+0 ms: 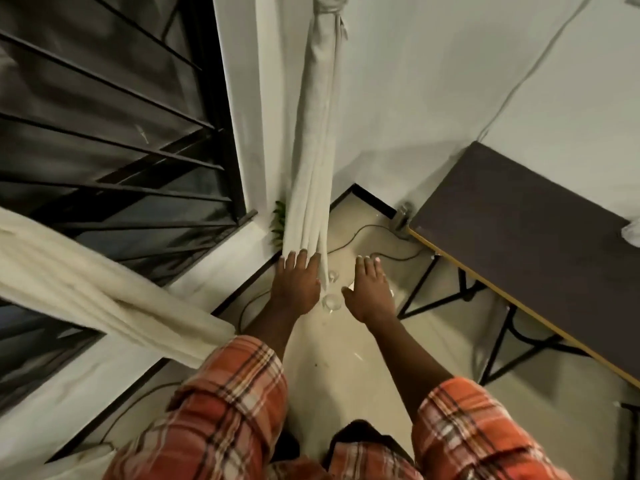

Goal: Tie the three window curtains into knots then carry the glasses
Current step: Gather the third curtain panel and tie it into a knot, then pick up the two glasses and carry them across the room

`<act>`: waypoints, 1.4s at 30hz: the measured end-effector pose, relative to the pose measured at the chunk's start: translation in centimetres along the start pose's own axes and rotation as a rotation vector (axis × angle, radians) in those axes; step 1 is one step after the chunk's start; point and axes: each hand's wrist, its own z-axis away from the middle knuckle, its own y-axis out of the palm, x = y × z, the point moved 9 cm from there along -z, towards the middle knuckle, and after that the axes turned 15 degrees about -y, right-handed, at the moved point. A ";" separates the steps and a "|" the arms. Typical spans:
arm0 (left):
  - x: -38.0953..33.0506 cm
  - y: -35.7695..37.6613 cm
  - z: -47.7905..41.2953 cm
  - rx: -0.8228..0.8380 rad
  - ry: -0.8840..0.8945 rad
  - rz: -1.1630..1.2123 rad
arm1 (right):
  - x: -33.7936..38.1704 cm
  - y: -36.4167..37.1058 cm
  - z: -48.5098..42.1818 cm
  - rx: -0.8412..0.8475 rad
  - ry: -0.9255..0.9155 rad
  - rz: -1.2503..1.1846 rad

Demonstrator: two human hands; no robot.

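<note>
glasses (331, 301): small, blurred, partly behind right hand (369, 292), count unclear
curtain knot (325, 5): cut off at 12 o'clock

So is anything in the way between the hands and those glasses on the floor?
Only the hanging curtain: its tail hangs by the left hand, close beside the glasses. Nothing visible lies between the right hand and them.
</note>
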 end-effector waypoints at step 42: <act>-10.2 43.6 -38.0 0.582 -0.075 0.430 | -25.8 40.9 -19.9 -0.067 0.683 -0.771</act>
